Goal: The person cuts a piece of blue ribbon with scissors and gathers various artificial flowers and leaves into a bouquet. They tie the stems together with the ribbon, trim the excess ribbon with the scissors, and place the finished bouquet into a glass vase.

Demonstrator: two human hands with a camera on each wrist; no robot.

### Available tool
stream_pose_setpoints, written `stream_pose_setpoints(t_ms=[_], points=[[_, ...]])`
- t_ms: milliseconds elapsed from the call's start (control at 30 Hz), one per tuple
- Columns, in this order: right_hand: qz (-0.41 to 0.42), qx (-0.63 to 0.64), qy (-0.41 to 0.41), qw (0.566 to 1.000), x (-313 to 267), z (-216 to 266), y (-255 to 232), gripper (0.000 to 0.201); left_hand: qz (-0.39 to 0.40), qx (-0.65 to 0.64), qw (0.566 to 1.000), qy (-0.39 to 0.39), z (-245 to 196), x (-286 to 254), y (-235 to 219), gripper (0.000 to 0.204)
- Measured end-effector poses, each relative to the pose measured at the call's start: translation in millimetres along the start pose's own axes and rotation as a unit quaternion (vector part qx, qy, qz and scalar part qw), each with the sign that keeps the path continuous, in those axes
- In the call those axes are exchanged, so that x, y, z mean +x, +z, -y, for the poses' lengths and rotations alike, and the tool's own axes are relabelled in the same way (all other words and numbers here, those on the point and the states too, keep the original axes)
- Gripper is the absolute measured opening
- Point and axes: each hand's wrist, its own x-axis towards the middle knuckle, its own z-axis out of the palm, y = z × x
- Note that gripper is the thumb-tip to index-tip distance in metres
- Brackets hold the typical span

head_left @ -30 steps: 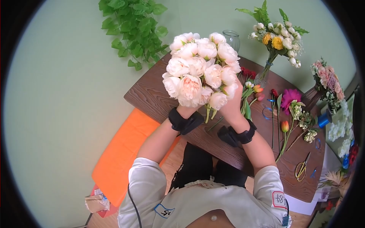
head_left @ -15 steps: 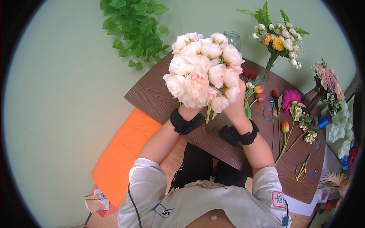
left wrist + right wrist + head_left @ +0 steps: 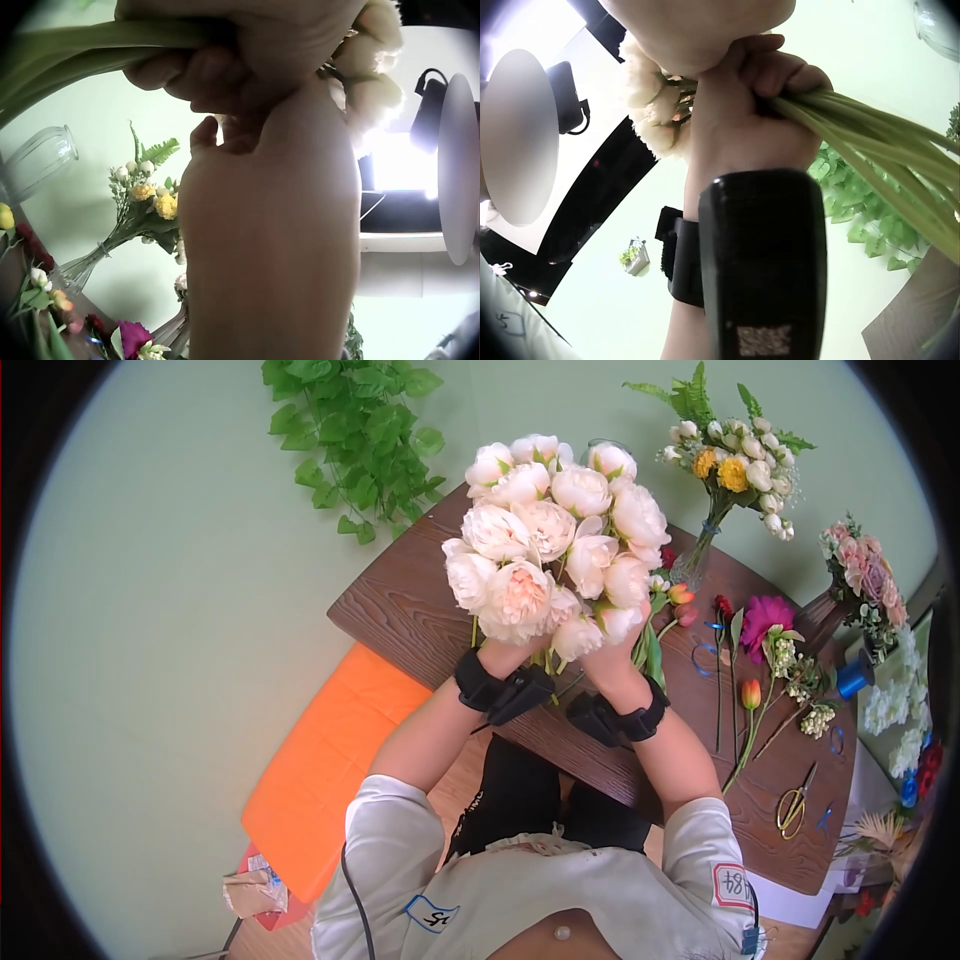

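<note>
A round bouquet of pale pink peonies (image 3: 540, 530) is held up above the table's near edge, its blossoms hiding most of both hands in the head view. My left hand (image 3: 776, 139) wraps its fingers around the green stems (image 3: 889, 146) below the flower heads. Pressed close against it, my right hand (image 3: 612, 658) grips the bouquet just beneath the blossoms, with curled fingers partly showing in the left wrist view. Long stems (image 3: 90, 49) stick out beyond the left hand.
On the dark wooden table (image 3: 400, 590) lie tulips (image 3: 750, 694), a magenta flower (image 3: 765, 620), berry sprigs, scissors (image 3: 795, 805) and a blue ribbon spool (image 3: 853, 675). A vase of white and yellow flowers (image 3: 730, 475) and a pink arrangement (image 3: 865, 565) stand behind. Leafy vines (image 3: 360, 440) hang on the wall.
The bouquet has shifted slightly to the right and turned a little. My left wrist has moved right, nearer the right wrist, and the right hand has come lower beneath the blossoms.
</note>
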Motion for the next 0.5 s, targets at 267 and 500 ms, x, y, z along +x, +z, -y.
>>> stream_pose_setpoints(t_ms=[267,500], points=[[0.064,-0.054,-0.016,0.996,-7,0,-15,0.024,0.006,-0.098,0.994,-0.049,-8,2,2,0.029],[0.084,0.052,0.112,0.989,-18,-8,-21,0.042,0.037,0.042,0.998,-0.028,-5,-4,-20,0.023]])
